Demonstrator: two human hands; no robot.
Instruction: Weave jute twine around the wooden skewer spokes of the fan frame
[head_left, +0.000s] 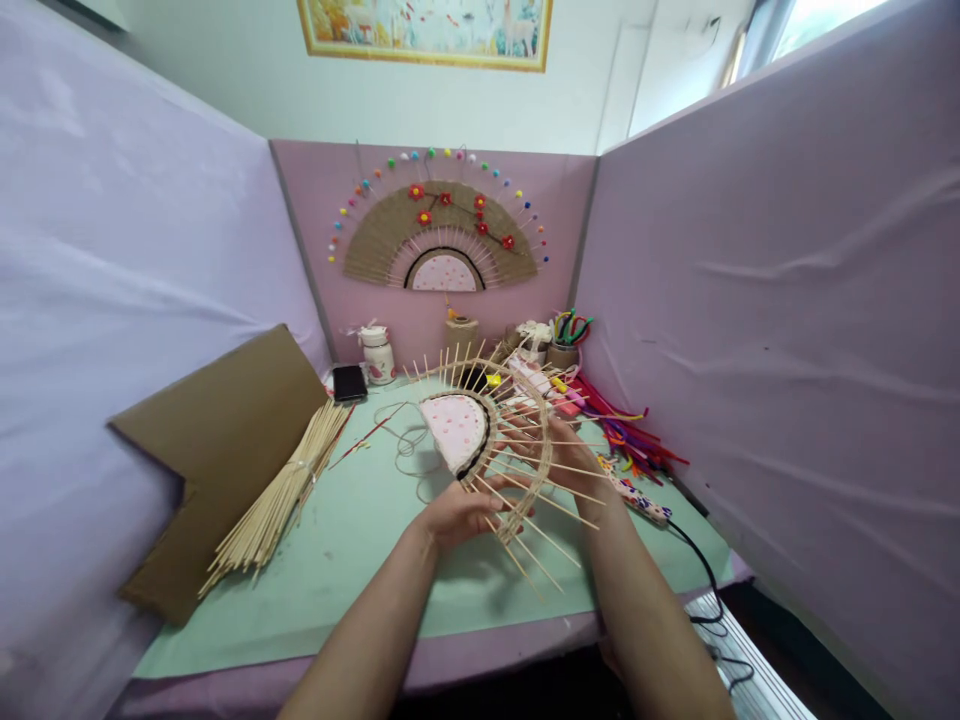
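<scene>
A half-round fan frame (457,428) is held up over the table in both hands. Its pink spotted half-disc has a black cord edge, and thin sticks spread out from it, with a band of twine (546,440) woven across them. My left hand (469,512) grips the lower end of the frame, thumb on the near side by the sticks. Behind the outer sticks, my right hand (559,450) supports the woven band, its fingers partly hidden. Loose twine (409,445) trails on the table to the left of the fan.
Left lie a bundle of sticks (281,490) and cardboard (217,430). A phone (349,383), white bottle (378,355), and twine spool (462,335) stand behind. Right are pipe cleaners (622,430), scissors (571,327) and a corded glue gun (637,500). A finished fan (375,240) hangs behind.
</scene>
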